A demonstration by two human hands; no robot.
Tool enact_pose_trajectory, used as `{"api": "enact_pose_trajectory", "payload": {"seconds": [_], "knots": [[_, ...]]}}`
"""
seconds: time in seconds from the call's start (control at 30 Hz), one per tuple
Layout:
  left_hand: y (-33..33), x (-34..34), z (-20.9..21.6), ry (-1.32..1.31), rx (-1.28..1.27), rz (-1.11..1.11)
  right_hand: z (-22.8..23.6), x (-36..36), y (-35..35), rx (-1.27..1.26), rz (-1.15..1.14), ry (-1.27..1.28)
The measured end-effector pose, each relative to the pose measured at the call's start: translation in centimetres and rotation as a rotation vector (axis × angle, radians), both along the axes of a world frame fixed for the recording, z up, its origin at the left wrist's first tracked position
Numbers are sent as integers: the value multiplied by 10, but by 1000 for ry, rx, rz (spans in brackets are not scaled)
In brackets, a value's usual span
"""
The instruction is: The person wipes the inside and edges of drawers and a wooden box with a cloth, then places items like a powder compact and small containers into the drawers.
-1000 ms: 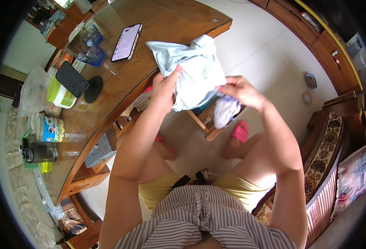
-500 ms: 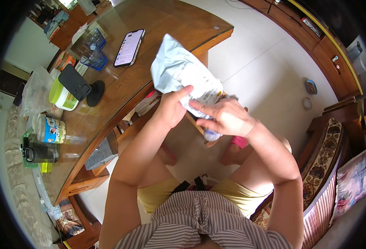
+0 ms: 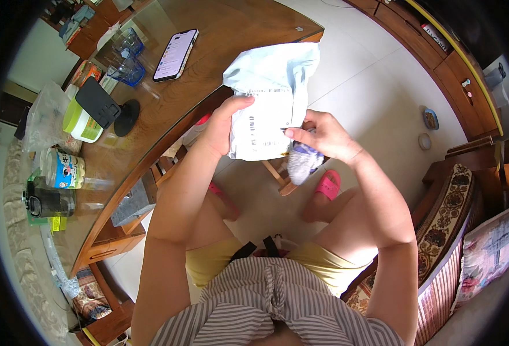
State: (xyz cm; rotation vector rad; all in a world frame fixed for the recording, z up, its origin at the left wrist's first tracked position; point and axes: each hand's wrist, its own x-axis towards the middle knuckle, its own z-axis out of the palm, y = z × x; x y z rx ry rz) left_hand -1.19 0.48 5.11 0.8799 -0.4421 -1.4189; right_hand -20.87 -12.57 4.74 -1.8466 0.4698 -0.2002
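Observation:
A pale blue-white plastic mailing bag point(image 3: 271, 109) with a white printed label hangs in front of me, past the table edge. My left hand point(image 3: 226, 124) grips its left side, thumb lying on the label. On its right side my right hand point(image 3: 323, 135) is closed with the thumb against the label's edge; its other fingers are partly hidden. Just under my right hand shows a soft grey, white and purple bundle point(image 3: 305, 164); I cannot tell its kind, or whether that hand holds it too.
On the wooden table point(image 3: 231, 34) to the left lie a phone point(image 3: 176, 55), blue glasses point(image 3: 128, 70), a black phone stand point(image 3: 128, 117), a green-lidded tub point(image 3: 83, 122), a blue-labelled jar point(image 3: 64, 169) and a dark clear container point(image 3: 52, 200). Small bowls point(image 3: 430, 119) sit on the floor at right.
The bag has turned more upright, with its label now facing me. My right hand has shifted slightly up and right, and the soft bundle beneath it shows more fully.

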Motion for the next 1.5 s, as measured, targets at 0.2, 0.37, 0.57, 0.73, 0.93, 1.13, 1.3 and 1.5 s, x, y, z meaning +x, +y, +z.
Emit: {"api": "enact_pose_trajectory", "payload": {"seconds": [0.2, 0.37, 0.57, 0.73, 0.93, 1.13, 1.3, 1.5], "knots": [[-5, -4, 5, -14, -20, 128, -8, 8, -7, 213, -89, -107], [-1, 0, 3, -68, -15, 176, -6, 6, -11, 267, -43, -33], [0, 3, 5, -43, 32, 162, 1, 7, -3, 376, -139, -124], [0, 1, 6, -41, 66, 152, -1, 9, -7, 432, -152, -82], [-1, 2, 4, -10, 76, 150, 5, 7, -7, 417, -184, 18], [1, 1, 7, -10, 63, 102, 2, 8, -5, 400, -219, -24], [8, -9, 12, -278, -3, -26, -8, 6, -9, 379, -170, -29], [2, -12, 8, -356, 49, 151, 2, 6, -10, 372, -145, -45]]}}
